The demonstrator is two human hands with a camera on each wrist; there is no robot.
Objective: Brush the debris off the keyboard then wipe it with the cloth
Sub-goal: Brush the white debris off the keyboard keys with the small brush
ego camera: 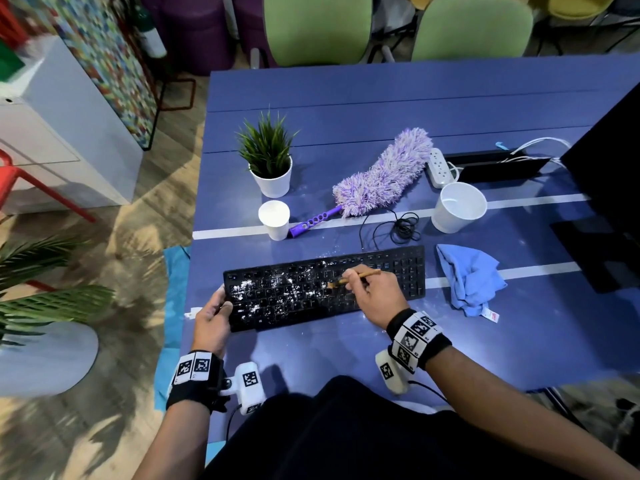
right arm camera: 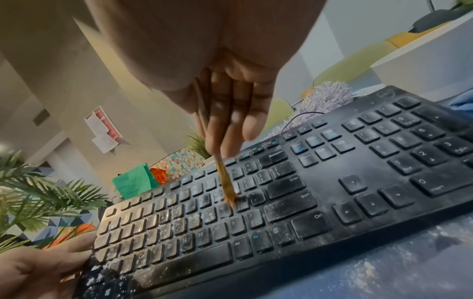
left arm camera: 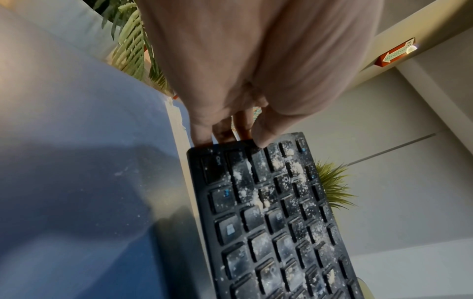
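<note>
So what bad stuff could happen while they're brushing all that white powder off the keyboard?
The left hand grips only the end of the keyboard, which seems to overhang the table edge, so it might tip or slide. The brush in the right hand could sweep the white debris down between the keys instead of off. Powder might also scatter toward the blue cloth nearby, dirtying it before wiping.

The keyboard (ego camera: 325,285) is matt black plastic, dusted with white powdery debris (ego camera: 277,289). The brush (ego camera: 356,276) has a wooden handle. Right of the keyboard, the cloth (ego camera: 467,278) is soft, crumpled blue fabric. The worktop (ego camera: 381,98) looks smooth, painted blue.
</note>
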